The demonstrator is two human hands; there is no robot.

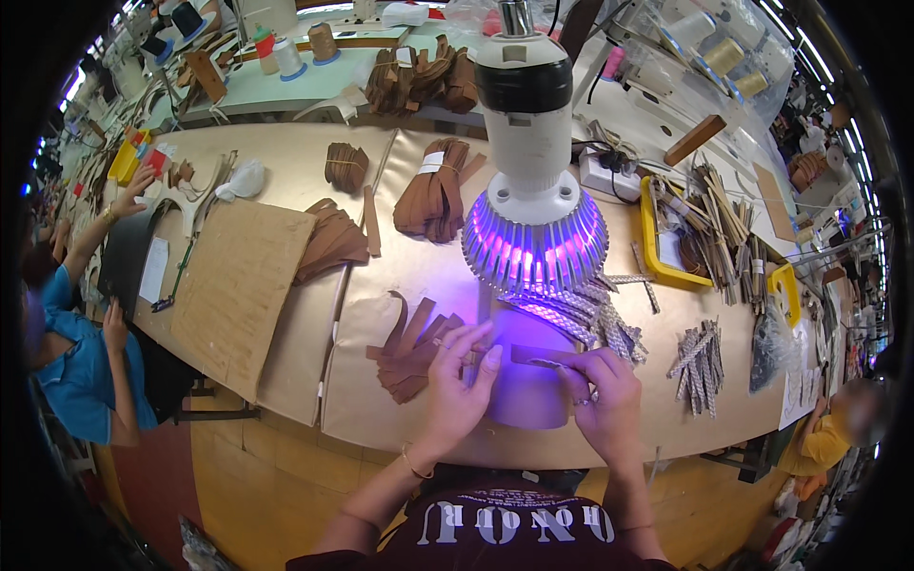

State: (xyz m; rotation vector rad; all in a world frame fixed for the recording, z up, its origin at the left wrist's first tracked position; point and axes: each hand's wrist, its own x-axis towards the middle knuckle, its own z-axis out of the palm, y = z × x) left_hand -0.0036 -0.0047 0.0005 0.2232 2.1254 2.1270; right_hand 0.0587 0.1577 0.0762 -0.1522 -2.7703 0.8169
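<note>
Both of my hands hold one narrow brown leather strip under a lamp that throws purple light on the table. My left hand pinches the strip's left end, fingers spread. At the strip's right end my right hand is closed, a ring on one finger. To the left of my left hand lies a fanned pile of brown strips. Silvery braided strips lie just beyond my right hand.
A tan work table carries bundles of brown strips, a cardboard sheet, a yellow tray of sticks and more braided pieces. One person in blue works at the left; another in yellow is at the right.
</note>
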